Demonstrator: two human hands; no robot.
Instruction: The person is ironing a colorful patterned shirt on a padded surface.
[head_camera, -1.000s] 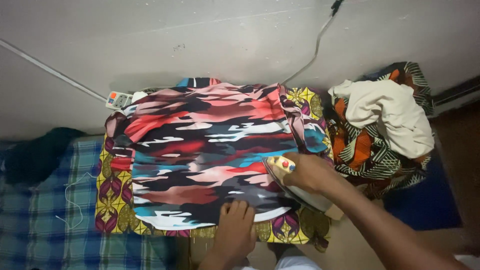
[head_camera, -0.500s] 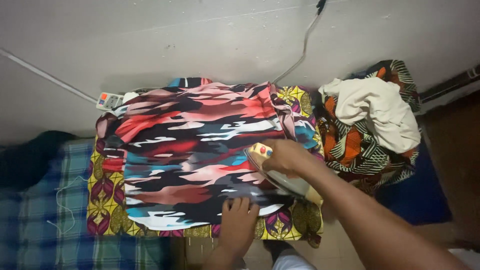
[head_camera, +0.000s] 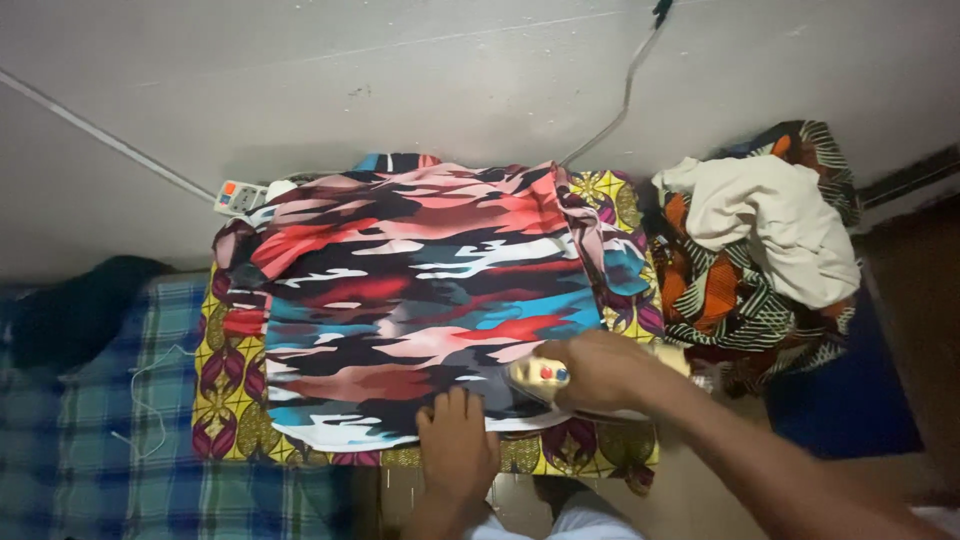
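Two hands at work: right hand (head_camera: 600, 370) clenched on iron (head_camera: 545, 378), left hand (head_camera: 455, 440) flat on garment (head_camera: 420, 290) (fingertips close to the soleplate, burn risk).

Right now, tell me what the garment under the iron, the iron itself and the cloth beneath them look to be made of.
Patterned garment: thin, smooth woven or knit fabric, apparently synthetic; it lies flat with soft folds at its edge. Iron, gripped by the right hand: yellowish plastic body with coloured knobs; its sole is hidden. Yellow print cloth: likely matte cotton wax-print.
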